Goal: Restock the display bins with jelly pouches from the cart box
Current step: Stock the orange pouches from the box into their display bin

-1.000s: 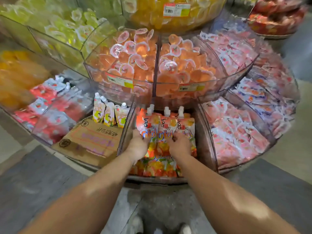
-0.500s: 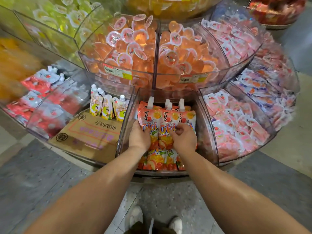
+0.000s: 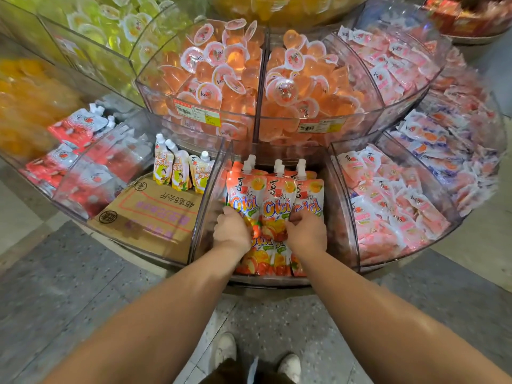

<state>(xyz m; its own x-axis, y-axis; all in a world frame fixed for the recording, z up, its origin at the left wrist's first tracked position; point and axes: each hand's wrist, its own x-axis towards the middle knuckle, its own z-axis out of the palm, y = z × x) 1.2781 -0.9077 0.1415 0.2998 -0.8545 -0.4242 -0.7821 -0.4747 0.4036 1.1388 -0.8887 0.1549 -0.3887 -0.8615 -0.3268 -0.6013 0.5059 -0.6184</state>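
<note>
Since earlier frame: both hands shifted slightly back along orange pouches (image 3: 277,206). Left hand (image 3: 232,230), right hand (image 3: 306,231) gripping pouches, inside clear bin (image 3: 210,189).

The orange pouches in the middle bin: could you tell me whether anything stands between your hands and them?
Nothing visible does. The left hand and the right hand are already on the orange pouches, inside the clear middle bin, with fingers curled at the pouches' lower edges.
</note>
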